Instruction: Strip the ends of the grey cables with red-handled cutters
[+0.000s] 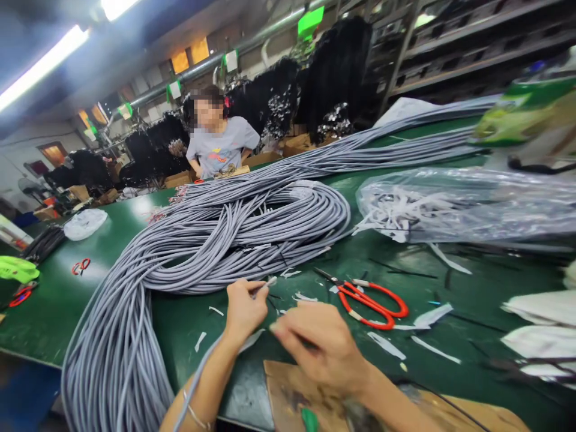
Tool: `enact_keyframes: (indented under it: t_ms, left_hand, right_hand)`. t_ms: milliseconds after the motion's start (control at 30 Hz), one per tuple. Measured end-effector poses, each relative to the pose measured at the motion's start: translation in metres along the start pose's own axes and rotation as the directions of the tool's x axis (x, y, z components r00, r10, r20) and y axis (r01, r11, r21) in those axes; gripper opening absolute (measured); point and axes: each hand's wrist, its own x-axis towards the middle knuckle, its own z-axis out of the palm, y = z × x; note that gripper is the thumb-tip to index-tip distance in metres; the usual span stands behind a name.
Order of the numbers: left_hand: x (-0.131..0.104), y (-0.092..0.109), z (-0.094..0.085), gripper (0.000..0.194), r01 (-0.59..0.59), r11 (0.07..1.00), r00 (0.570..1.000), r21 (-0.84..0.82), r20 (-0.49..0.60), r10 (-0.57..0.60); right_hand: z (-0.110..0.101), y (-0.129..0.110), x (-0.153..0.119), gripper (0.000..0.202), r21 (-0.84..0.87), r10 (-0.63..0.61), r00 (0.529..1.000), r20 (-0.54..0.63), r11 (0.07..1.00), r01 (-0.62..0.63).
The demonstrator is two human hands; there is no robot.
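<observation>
The left hand (243, 309) is pinching the thin grey cable end (265, 286), at eleven o'clock of the half-curled, blurred right hand (315, 342); whether that one is gripping anything, I cannot tell. The cable is looking light and floppy, best held near its tip.

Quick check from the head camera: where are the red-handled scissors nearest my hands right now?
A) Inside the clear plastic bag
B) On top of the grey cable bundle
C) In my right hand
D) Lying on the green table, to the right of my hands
D: the red-handled scissors lie flat on the green table, apart from the right hand and touched by neither hand.
</observation>
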Motion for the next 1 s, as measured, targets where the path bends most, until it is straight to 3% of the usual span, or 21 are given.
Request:
enact_keyframes:
  t_ms: [133,233,700,800,900,1000]
  left_hand:
    - [-0.001,0.002,-0.002,0.018,-0.035,0.979,0.999,-0.201,-0.044,0.026]
    - [-0.006,0.009,-0.008,0.019,-0.118,0.956,0.991,-0.268,-0.091,0.097]
    - [-0.012,0.015,-0.013,0.015,-0.323,0.945,0.935,-0.045,-0.168,0.311]
    - [-0.015,0.015,-0.011,0.015,-0.358,0.934,0.92,-0.002,-0.172,0.352]
    - [-0.018,0.015,-0.008,0.016,-0.364,0.931,0.917,0.034,-0.164,0.364]
    - [-0.016,0.013,-0.005,0.016,-0.303,0.952,0.941,0.037,-0.148,0.305]
  right_hand:
    - [-0.001,0.009,0.0,0.049,-0.269,0.183,0.966,-0.184,0.936,-0.228]
    - [0.0,0.017,0.001,0.052,-0.377,0.178,0.965,-0.193,0.894,-0.24]
    - [0.003,0.017,0.0,0.053,-0.291,0.184,0.977,-0.111,0.934,-0.209]
    - [0.003,0.018,0.001,0.053,-0.221,0.243,0.967,-0.078,0.942,-0.254]
    - [0.002,0.017,0.002,0.054,-0.152,0.305,0.951,-0.042,0.939,-0.308]
    - [-0.001,0.011,0.003,0.052,-0.11,0.222,0.974,-0.039,0.968,-0.225]
